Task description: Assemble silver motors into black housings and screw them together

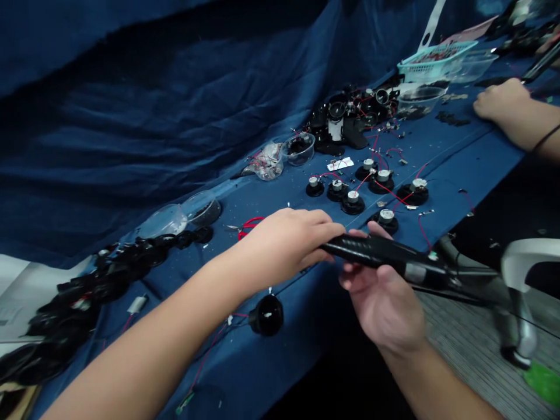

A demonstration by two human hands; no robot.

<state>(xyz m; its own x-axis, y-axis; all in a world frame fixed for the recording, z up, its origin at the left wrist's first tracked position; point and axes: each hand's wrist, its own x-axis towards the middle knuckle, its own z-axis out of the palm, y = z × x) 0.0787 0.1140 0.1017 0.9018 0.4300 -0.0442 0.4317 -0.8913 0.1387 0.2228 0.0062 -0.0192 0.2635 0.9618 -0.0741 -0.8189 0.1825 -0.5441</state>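
A long black electric screwdriver (371, 249) lies slantwise between both hands, a grey band near its right end and a cord trailing off that side. My left hand (291, 242) closes over its left end from above, hiding the tip. From below, my right hand (387, 303) grips its middle, with the thumb on the near side and fingers behind. Under my left wrist, a glossy black round part (268, 315) with thin wires rests on the blue cloth. Red-handled scissors (250, 226) lie partly hidden behind my left forearm.
Several black round parts with silver motors (353, 201) and red wires stand beyond my hands. Piled black parts (341, 114) and clear tubs (300, 149) line the cloth wall. More black parts (87, 297) lie left. A co-worker's hand (503, 102) and a white chair (529, 262) are right.
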